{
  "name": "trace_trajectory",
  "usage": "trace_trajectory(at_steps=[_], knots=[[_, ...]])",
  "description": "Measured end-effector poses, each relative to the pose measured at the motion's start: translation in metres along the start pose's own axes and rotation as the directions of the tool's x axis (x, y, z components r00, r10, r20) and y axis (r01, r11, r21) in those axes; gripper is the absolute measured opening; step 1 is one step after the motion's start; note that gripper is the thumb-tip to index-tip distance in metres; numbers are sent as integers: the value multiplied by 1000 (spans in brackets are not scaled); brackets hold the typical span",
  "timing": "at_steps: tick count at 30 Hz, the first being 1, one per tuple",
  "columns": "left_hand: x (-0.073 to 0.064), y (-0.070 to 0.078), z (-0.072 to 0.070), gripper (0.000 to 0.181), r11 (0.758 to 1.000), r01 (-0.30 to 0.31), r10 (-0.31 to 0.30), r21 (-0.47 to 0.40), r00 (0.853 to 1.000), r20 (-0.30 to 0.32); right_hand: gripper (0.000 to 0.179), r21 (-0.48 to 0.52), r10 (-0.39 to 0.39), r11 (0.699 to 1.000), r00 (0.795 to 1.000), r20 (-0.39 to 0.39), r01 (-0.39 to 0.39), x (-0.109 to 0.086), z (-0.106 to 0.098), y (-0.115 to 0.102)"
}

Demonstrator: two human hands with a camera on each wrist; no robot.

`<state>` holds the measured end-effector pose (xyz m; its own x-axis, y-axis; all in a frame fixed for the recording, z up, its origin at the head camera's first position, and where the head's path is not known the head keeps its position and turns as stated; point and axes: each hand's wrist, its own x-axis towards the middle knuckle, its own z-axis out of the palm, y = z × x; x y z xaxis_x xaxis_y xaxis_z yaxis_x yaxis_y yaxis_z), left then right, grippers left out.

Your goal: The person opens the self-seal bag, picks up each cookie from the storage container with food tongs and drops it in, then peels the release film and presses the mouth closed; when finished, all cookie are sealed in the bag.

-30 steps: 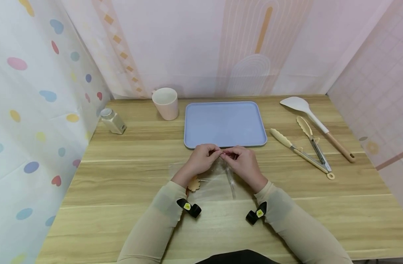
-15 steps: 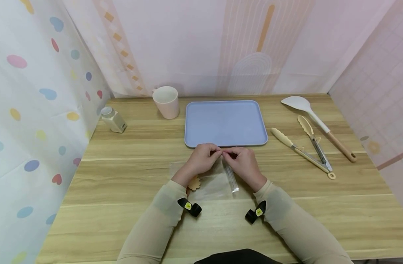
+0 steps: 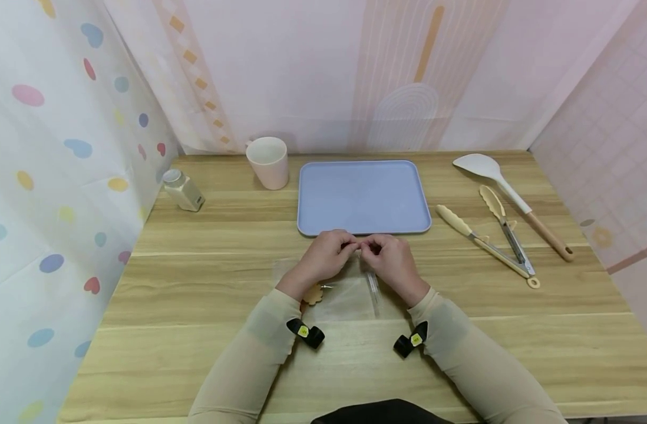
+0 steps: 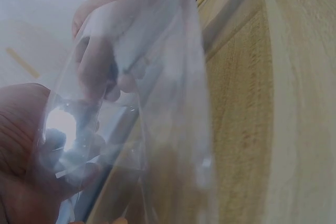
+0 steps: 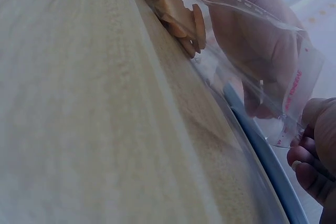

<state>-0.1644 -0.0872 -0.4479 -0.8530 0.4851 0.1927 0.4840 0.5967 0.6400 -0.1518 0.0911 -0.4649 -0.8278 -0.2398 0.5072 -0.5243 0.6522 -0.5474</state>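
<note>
A clear plastic bag (image 3: 347, 303) lies at the middle of the table, its upper part raised between both hands. Scalloped tan biscuits (image 5: 178, 17) are gathered in its far part in the right wrist view; in the head view one biscuit (image 3: 313, 294) shows beside the left wrist. My left hand (image 3: 324, 259) pinches the bag's edge with thumb and fingers. Close beside it, my right hand (image 3: 392, 262) pinches the same edge, the fingertips nearly meeting. Red print marks the flap strip (image 5: 296, 95) near the right fingers. Clear film (image 4: 173, 77) partly veils the fingers in the left wrist view.
Just beyond the hands lies a blue tray (image 3: 363, 197). A pale pink mug (image 3: 270, 168) and a square shaker jar (image 3: 184, 191) stand at the back left. Spread tongs (image 3: 493, 253) and a white turner (image 3: 509, 191) with a wooden handle lie to the right.
Both hands stay almost in place, still pinching the bag's edge. The bag's loose right-hand strip swings slightly, and its glint at the lower end has faded.
</note>
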Motion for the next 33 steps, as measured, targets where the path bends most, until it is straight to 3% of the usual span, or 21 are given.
trace_trajectory(at_steps=[9, 19, 33], knots=[[0, 1, -1, 18, 997, -42, 41, 62, 999, 17, 7, 3, -7, 1000, 1000, 8, 7, 0, -2, 1], [0, 2, -2, 17, 998, -25, 25, 55, 1000, 3, 5, 55, -15, 998, 1000, 8, 15, -1, -3, 2], [0, 1, -1, 15, 997, -35, 34, 69, 999, 23, 7, -23, -81, 996, 996, 45, 83, 0, -3, 3]])
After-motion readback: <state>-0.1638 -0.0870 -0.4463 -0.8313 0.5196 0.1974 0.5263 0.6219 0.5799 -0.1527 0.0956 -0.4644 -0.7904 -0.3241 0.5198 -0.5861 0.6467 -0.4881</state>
